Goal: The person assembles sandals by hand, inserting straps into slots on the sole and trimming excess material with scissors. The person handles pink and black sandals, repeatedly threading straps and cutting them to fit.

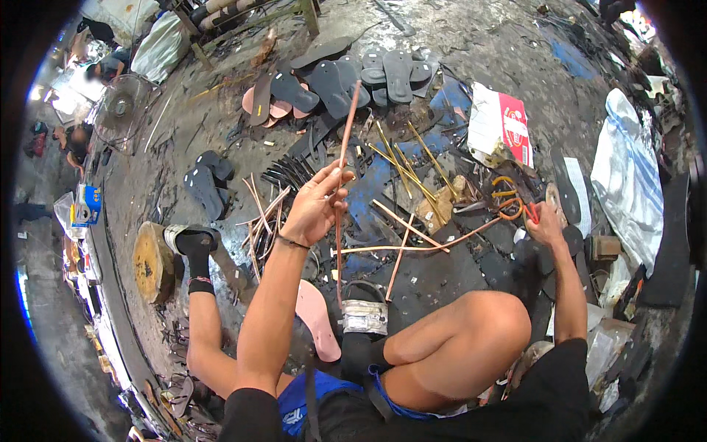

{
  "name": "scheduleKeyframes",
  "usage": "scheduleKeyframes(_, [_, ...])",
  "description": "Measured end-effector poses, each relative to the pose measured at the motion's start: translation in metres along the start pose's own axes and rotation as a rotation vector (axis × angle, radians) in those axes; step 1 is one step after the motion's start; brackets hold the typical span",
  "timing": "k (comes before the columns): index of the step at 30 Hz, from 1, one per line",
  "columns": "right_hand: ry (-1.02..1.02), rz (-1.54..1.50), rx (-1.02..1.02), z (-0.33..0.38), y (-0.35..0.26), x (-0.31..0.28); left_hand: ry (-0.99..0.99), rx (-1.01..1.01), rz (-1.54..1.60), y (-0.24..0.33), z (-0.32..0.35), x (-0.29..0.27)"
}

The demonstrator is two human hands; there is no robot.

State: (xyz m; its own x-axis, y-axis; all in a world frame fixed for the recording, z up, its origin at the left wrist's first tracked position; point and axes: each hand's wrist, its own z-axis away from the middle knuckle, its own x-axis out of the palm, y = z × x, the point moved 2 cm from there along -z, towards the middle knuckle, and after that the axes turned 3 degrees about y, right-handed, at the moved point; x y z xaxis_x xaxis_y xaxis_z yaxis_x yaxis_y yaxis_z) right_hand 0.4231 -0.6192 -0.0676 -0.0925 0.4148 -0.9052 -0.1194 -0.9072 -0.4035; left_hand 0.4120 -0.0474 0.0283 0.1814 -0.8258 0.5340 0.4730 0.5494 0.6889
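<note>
Head: left grip outstretched around strip

Strip: long, thin, narrow, pinkish-brown, one piece. Pinched partway along by the left fingers, off the floor at the grip, roughly upright in view. Upper part sticks up past the fingers, leaning slightly right, tip free; lower part hangs nearly straight down, slight bend around the grip. Second thing, red item: small, bright, in the right fingers, well right of strip, low. Mostly covered, exact kind unclear.
</note>
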Motion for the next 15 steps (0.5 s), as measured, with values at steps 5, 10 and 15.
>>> scheduleKeyframes(5, [-0.262,-0.976,0.431,0.104,-0.160,0.012,-0.015,-0.002,-0.076,-0.016,0.002,0.029])
scheduleKeyframes(10, [-0.456,-1.446,0.252,0.117,-0.275,0.047,-0.144,-0.035,-0.399,-0.037,0.018,0.050])
scheduleKeyframes(15, [-0.106,-1.295,0.082,0.085,-0.309,0.049,-0.289,-0.119,-0.557,-0.050,0.047,0.048])
